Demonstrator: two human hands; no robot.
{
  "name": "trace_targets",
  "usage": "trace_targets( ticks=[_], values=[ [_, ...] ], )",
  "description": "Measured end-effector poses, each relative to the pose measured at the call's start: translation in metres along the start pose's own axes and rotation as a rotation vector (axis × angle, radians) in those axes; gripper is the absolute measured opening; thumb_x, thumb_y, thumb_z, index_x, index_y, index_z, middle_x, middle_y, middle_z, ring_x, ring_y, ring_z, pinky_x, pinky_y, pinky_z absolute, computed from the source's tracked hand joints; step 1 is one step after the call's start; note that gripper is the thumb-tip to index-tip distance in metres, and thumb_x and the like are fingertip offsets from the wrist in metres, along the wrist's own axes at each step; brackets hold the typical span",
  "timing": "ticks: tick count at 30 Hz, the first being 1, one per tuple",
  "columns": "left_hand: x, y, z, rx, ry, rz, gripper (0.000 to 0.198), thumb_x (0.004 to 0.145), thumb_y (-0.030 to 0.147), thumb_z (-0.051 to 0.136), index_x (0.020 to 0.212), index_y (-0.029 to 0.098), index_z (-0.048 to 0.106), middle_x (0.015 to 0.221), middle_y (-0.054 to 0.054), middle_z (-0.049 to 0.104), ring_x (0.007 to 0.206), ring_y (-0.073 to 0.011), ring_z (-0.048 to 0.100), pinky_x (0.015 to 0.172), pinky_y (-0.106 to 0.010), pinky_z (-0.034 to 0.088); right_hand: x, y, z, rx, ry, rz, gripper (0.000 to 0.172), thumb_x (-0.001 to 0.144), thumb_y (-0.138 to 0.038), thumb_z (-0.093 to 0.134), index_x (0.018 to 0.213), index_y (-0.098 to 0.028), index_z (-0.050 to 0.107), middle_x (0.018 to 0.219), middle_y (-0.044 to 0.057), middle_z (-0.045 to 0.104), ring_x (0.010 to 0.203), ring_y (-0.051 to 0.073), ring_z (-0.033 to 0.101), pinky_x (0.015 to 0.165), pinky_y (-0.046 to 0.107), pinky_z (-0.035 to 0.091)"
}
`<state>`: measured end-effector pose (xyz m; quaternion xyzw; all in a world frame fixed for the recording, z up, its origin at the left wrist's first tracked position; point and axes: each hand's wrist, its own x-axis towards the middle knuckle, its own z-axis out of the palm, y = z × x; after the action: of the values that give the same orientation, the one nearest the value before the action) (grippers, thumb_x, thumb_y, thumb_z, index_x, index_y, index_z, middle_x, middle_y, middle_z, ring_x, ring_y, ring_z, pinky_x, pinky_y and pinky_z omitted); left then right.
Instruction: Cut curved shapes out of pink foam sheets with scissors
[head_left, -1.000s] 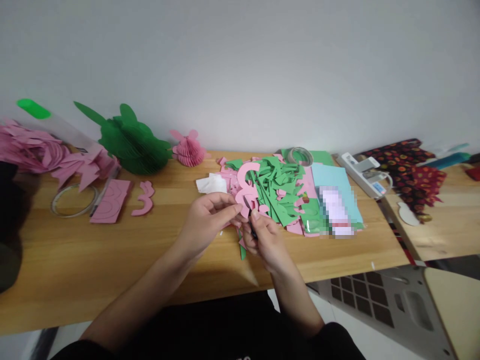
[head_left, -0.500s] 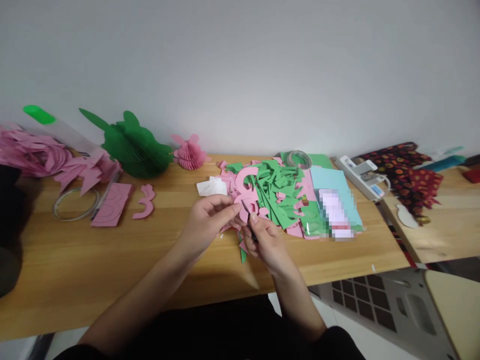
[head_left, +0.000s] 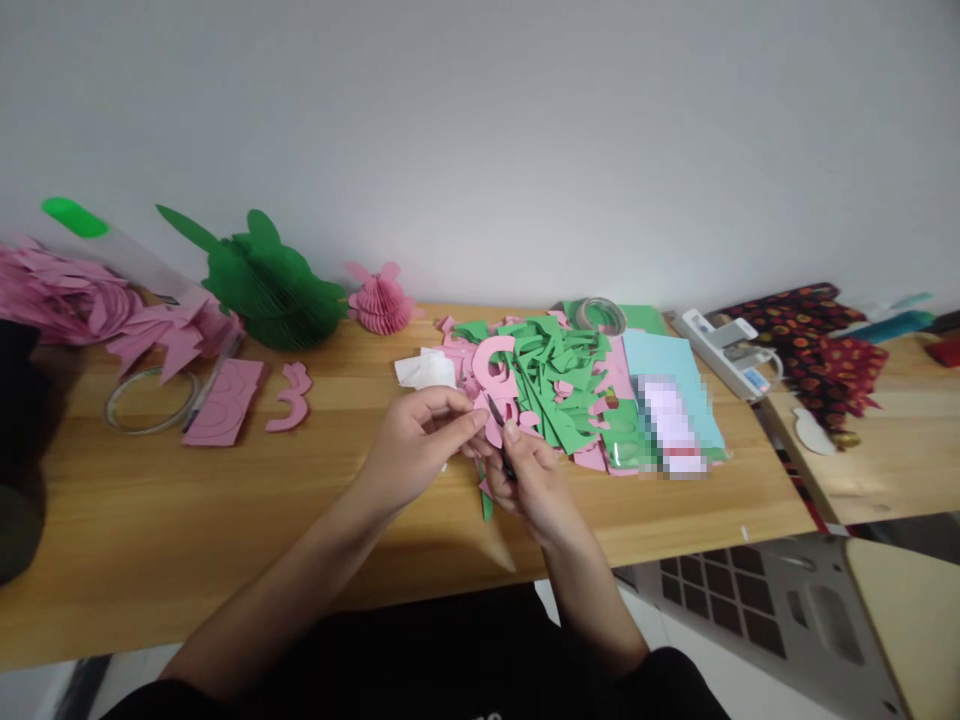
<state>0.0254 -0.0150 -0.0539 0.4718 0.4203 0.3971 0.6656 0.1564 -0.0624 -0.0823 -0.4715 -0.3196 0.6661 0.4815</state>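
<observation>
My left hand point(head_left: 412, 440) pinches a pink paper piece point(head_left: 493, 430) between thumb and fingers, above the scrap pile. My right hand point(head_left: 534, 485) is closed on scissors point(head_left: 496, 411), their dark blades pointing up and left against the pink paper; the handles are mostly covered by my fingers. Just beyond, a curved pink cutout point(head_left: 486, 362) lies over pink scraps. Green paper scraps point(head_left: 559, 385) are heaped to the right of it. A crumpled white tissue point(head_left: 425, 369) is beyond my left hand.
Left on the wooden table point(head_left: 300, 520) are pink paper with drawn outlines point(head_left: 225, 405), a wavy pink cutout point(head_left: 291, 400), and a tape roll point(head_left: 152, 402). Green point(head_left: 274, 285) and pink point(head_left: 381, 300) honeycomb paper figures stand near the wall. Blue paper point(head_left: 667, 350) and a power strip point(head_left: 724, 350) lie right.
The dark scissor blades show slightly more beside the pink paper. Both hands stay in nearly the same place, and the whole view has shifted a little.
</observation>
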Motion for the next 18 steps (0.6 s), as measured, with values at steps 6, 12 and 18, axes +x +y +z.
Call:
trace_targets(
  ticks=[6,12,18],
  values=[
    [0.0001,-0.0021,0.0002,-0.007,0.014,-0.001,0.01,0.074,0.019,0.067,0.064,0.018,0.064,0.058,0.001,0.068,0.055,-0.0121,0.064,0.058,-0.024,0.053,0.0002,0.0021,0.0005,0.004,0.004,0.002,0.055,0.076,-0.071,0.059,0.059,-0.02,0.045,0.04,-0.011,0.029,0.033,0.004,0.016,0.031,0.018,0.014],
    [-0.0002,-0.0036,-0.0001,-0.037,0.025,0.003,0.009,0.074,0.018,0.068,0.065,0.018,0.065,0.057,0.002,0.068,0.054,-0.0109,0.063,0.057,-0.022,0.052,0.0007,0.0001,0.0038,0.017,0.022,0.021,0.056,0.075,-0.072,0.059,0.059,-0.021,0.044,0.039,-0.012,0.029,0.033,0.004,0.015,0.031,0.019,0.012],
    [0.0004,-0.0037,-0.0008,-0.076,0.022,-0.013,0.012,0.073,0.017,0.069,0.062,0.017,0.065,0.054,0.002,0.066,0.05,-0.0091,0.058,0.052,-0.02,0.047,0.0005,-0.0019,0.0074,0.044,0.011,0.018,0.056,0.073,-0.073,0.061,0.059,-0.021,0.045,0.039,-0.012,0.028,0.033,0.003,0.014,0.031,0.019,0.012]
  ],
)
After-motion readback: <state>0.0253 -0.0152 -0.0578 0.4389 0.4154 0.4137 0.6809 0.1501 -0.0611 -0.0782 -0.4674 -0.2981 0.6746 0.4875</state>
